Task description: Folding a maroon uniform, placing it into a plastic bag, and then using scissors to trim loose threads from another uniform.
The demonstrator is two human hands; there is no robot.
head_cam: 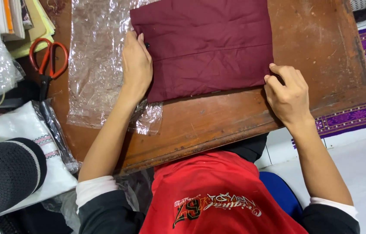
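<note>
On worktop point(217, 117): left hand point(136, 65) flat, right hand point(287, 96) pinching folded maroon cloth point(204, 45) edges; squaring fold. Clear plastic bag point(98, 65) lies beside; next needs sliding cloth inside.

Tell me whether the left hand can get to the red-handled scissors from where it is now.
Probably yes. The left hand rests on the left edge of the folded maroon cloth, and the scissors lie further left, past the clear plastic sheet. Only that flat sheet lies between them.

folded maroon cloth point(204, 45), flat on table, left edge over clear plastic
</note>
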